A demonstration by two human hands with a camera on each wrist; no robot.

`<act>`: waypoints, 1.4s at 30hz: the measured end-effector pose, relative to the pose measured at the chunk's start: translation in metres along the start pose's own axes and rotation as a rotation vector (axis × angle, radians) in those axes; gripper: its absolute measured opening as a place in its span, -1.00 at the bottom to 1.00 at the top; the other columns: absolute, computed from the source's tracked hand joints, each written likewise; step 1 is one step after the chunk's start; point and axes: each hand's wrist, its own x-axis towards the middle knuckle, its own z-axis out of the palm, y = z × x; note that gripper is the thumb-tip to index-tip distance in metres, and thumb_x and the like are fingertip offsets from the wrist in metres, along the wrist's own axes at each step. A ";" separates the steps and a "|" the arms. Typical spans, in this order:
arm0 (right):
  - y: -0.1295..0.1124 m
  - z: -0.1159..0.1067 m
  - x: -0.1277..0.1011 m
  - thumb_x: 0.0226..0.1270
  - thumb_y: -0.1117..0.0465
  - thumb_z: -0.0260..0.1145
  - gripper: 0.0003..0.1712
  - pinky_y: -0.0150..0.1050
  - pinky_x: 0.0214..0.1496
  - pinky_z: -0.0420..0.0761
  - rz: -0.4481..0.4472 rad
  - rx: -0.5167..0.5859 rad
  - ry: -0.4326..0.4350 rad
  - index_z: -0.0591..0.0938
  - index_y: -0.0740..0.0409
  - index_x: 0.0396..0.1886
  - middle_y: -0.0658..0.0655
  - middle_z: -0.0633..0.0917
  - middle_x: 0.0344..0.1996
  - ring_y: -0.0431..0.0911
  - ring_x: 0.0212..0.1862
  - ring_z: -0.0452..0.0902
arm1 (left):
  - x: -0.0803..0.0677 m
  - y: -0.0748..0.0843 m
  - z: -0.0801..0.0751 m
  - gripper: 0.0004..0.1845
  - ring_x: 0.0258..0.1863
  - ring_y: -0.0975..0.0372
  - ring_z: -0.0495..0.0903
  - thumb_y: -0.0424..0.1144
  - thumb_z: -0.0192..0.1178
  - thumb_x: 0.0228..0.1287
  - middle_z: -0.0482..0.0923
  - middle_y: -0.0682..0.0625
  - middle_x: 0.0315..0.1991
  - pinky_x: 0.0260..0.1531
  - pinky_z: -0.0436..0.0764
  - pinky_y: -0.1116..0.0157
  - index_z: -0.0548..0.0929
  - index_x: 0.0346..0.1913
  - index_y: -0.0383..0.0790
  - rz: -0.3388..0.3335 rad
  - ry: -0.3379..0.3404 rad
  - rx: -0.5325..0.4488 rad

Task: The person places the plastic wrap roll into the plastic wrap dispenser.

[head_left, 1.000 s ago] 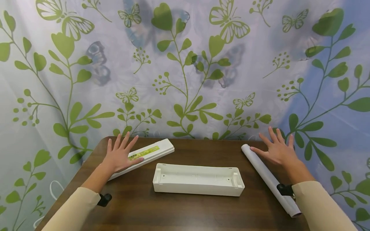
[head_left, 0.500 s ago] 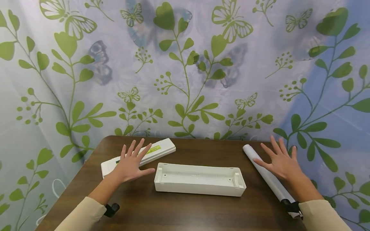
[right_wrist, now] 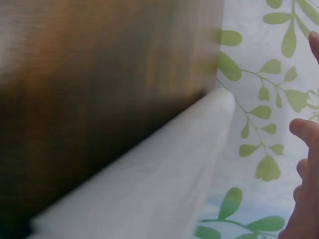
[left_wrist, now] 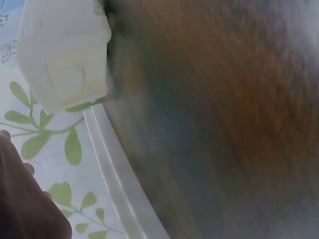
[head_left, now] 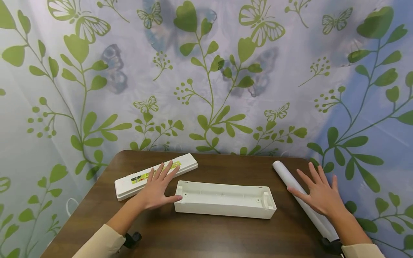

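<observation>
In the head view my left hand [head_left: 157,191] is spread, its thumb overlapping the left end of a long white open-topped plastic box [head_left: 226,211]. Its fingers overlap a long white lid-like piece [head_left: 126,186] with a yellow-green label, lying aslant behind. My right hand [head_left: 322,195] is spread too, over a white roll [head_left: 284,173] that slants along the table's right side. Both hands hold nothing. In the left wrist view the box end [left_wrist: 75,74] shows beside the lid-like piece [left_wrist: 124,174]. The right wrist view shows the roll [right_wrist: 149,174] close up.
Everything lies on a dark brown wooden table [head_left: 206,236]. A curtain [head_left: 206,89] with green leaves and butterflies hangs right behind its back edge. Black wrist straps [head_left: 132,239] sit at the sleeves. A white cable [head_left: 71,206] loops left of the table.
My left hand has moved right and toward me, from over the lid-like piece to the box's left end. The right hand has shifted slightly right and nearer. The objects lie as before.
</observation>
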 end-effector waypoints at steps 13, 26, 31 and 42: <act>0.002 0.010 -0.030 0.28 -0.45 0.28 0.11 0.70 0.31 -0.39 0.046 0.074 -0.004 0.12 -0.08 0.66 0.25 -0.30 0.67 0.40 0.62 -0.46 | -0.003 0.008 0.008 0.11 0.62 -0.27 -0.11 0.34 0.29 0.19 -0.13 -0.16 0.68 0.43 -0.06 -0.46 0.02 0.66 -0.01 0.014 -0.080 -0.211; 0.008 0.015 -0.051 0.23 -0.32 0.42 0.12 0.68 0.19 0.05 0.063 0.150 0.005 0.20 0.07 0.62 0.50 -0.11 0.61 0.61 0.53 -0.22 | -0.003 0.021 0.013 0.16 0.66 -0.14 -0.16 0.21 0.37 0.22 -0.19 -0.17 0.69 0.52 0.02 -0.30 -0.10 0.67 -0.08 -0.082 -0.170 -0.463; 0.012 0.014 -0.056 0.32 -0.26 0.39 0.11 0.66 0.15 0.12 0.104 0.252 -0.052 0.11 0.13 0.65 0.59 -0.11 0.57 0.72 0.41 -0.07 | -0.003 0.023 0.016 0.20 0.62 -0.11 -0.01 0.17 0.46 0.14 -0.08 -0.19 0.66 0.50 0.13 -0.27 -0.08 0.66 -0.06 -0.087 -0.142 -0.518; 0.012 0.008 -0.066 0.33 -0.23 0.40 0.09 0.49 0.06 0.41 0.159 0.318 -0.143 0.18 0.31 0.59 0.67 0.22 0.42 0.58 0.32 0.23 | -0.004 0.021 0.015 0.15 0.46 -0.04 0.32 0.02 0.59 0.04 0.16 -0.24 0.54 0.41 0.41 0.04 0.12 0.59 -0.21 -0.109 -0.161 -0.647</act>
